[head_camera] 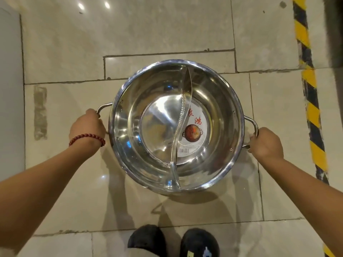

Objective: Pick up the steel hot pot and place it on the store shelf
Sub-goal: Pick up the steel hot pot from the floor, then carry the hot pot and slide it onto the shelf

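A large round steel hot pot (130,130) fills the middle of the head view, held above the tiled floor. An S-shaped steel divider splits it into two halves, and a round paper label with red characters lies in the right half. My left hand (87,127), with a red bead bracelet at the wrist, is closed around the pot's left wire handle. My right hand (265,143) grips the right wire handle. No store shelf is in view.
Beige floor tiles (74,52) spread all around, glossy with light spots. A yellow-and-black hazard stripe (308,89) runs down the right side. A pale grey surface (9,89) borders the left edge. Two dark shoes (172,242) stand below the pot.
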